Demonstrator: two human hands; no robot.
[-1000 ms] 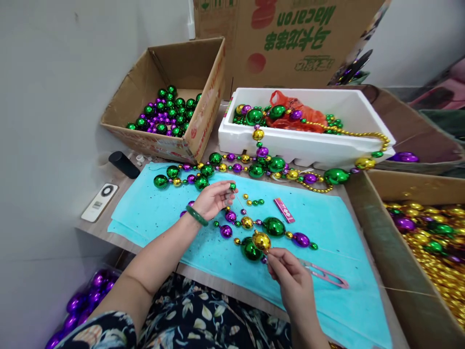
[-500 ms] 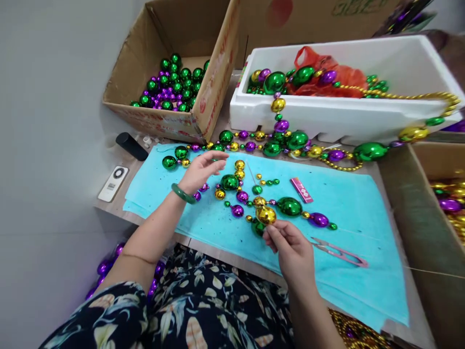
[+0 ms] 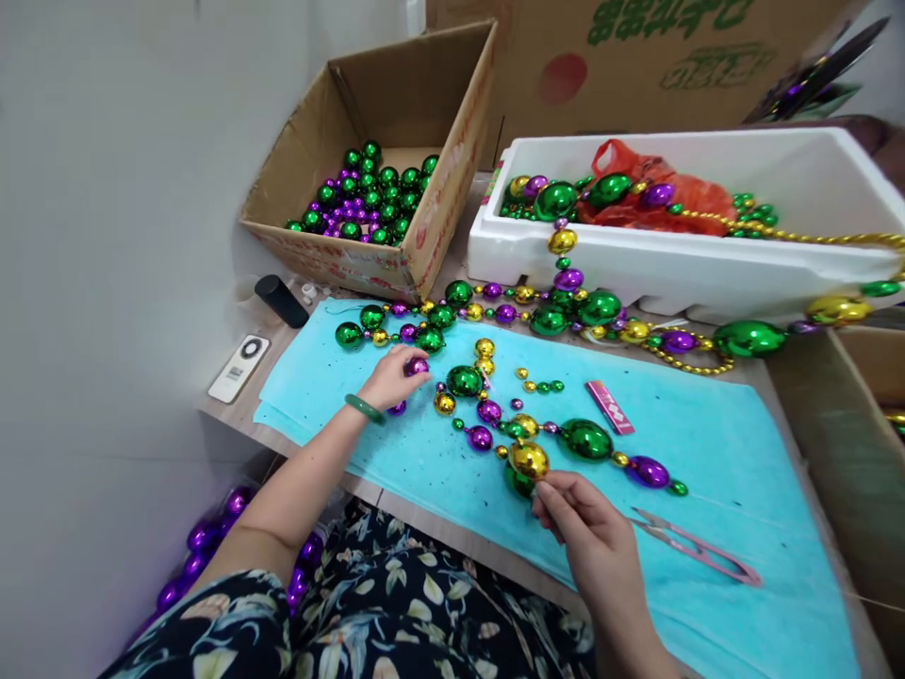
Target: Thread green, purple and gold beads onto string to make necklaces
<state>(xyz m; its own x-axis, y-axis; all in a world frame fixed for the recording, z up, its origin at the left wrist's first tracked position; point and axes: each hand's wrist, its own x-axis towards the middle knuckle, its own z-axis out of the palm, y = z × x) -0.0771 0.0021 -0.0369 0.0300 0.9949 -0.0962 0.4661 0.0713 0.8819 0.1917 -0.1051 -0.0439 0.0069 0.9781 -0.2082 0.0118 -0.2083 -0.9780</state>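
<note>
My left hand (image 3: 394,379), with a green bangle (image 3: 365,408) on its wrist, has its fingers closed round a shiny purple bead (image 3: 417,366) at the left of the blue cloth. My right hand (image 3: 590,519) pinches the lower edge of a large gold bead (image 3: 529,461); whether a thread is also between the fingertips is hidden. Behind that gold bead shows part of a green bead (image 3: 519,483). From there a strung row continues right through a big green bead (image 3: 586,439) and a purple oval bead (image 3: 648,471). Loose beads lie between my hands.
Pink thread snips (image 3: 699,547) lie right of my right hand, below a pink packet (image 3: 609,407). A cardboard box (image 3: 339,255) of beads and a white foam box (image 3: 671,278) stand behind, a long bead garland (image 3: 749,338) before them. A white phone-like device (image 3: 238,369) lies left.
My left hand has come down from above the cloth and closed on a purple bead. My right hand keeps its pinch at the gold bead. The head view has shifted, so everything appears lower.
</note>
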